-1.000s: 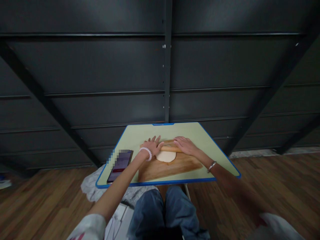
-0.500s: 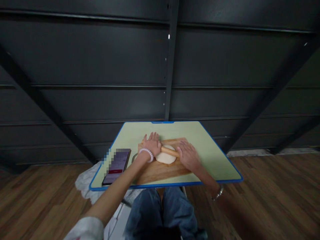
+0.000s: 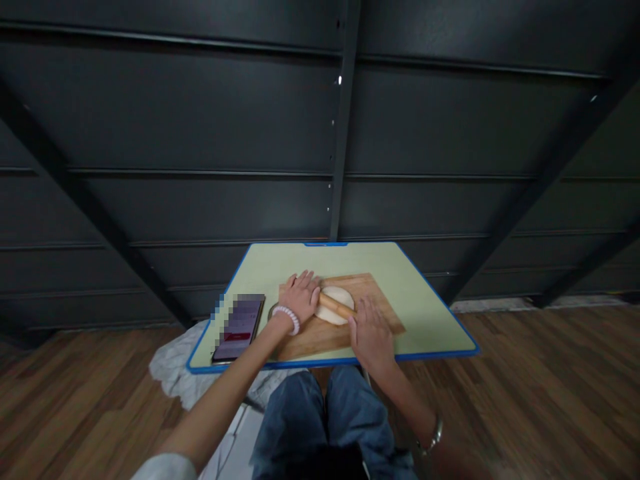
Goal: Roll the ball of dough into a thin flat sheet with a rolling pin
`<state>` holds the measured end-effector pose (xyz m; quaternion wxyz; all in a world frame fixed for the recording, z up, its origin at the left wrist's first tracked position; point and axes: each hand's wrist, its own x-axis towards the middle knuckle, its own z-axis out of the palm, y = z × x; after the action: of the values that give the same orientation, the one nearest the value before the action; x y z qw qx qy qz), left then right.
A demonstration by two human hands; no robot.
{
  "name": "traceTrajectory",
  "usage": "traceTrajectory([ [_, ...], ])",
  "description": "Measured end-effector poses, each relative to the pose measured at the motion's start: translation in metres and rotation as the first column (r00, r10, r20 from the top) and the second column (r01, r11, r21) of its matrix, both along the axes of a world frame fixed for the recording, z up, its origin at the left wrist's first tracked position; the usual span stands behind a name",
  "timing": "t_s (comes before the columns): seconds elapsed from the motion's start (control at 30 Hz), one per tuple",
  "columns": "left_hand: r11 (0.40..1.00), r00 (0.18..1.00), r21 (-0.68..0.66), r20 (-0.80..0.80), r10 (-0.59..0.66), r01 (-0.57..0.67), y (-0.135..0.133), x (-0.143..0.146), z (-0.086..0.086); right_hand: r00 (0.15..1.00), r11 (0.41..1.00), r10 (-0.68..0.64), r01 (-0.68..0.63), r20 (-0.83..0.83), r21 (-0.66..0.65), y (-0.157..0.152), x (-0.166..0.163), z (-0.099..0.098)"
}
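Note:
A light wooden rolling pin (image 3: 339, 307) lies slantwise across a flat, pale round of dough (image 3: 329, 317). My left hand (image 3: 301, 298) covers the pin's left end, palm down, with its fingers reaching forward over it. On the other end rests my right hand (image 3: 373, 333), nearer to me, its fingers also pointing forward. Both hands hold the pin against the dough, and their palms hide its ends. Under the dough is a wooden cutting board (image 3: 320, 343), partly covered by my hands.
The board stands on a small pale-green table (image 3: 425, 327) with a blue rim. A phone (image 3: 239, 330) lies at its left, beside my left forearm. Crumpled white cloth (image 3: 173, 367) shows below the left edge. A dark panelled wall (image 3: 225, 207) rises behind.
The rolling pin has come toward me at its right end and now slants more. My right hand has moved nearer and slightly left. More of the dough's far side shows.

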<state>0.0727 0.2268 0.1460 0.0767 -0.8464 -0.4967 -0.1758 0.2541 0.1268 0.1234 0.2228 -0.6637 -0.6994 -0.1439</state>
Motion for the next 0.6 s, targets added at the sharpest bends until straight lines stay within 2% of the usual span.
traceTrajectory([
  [0.2, 1.000, 1.000, -0.014, 0.003, 0.003, -0.003, -0.020, -0.011, 0.002, 0.992, 0.993, 0.120, -0.120, -0.048, 0.003, -0.018, -0.006, -0.002],
  [0.4, 1.000, 1.000, 0.007, -0.018, 0.018, -0.018, -0.056, -0.029, 0.001, 0.954, 0.954, 0.299, -0.299, -0.019, -0.018, -0.033, 0.002, 0.006],
  [0.6, 0.998, 0.997, 0.008, -0.049, 0.065, -0.064, -0.084, -0.040, -0.007, 0.901, 0.898, 0.431, -0.433, -0.045, -0.073, -0.018, 0.021, 0.017],
])
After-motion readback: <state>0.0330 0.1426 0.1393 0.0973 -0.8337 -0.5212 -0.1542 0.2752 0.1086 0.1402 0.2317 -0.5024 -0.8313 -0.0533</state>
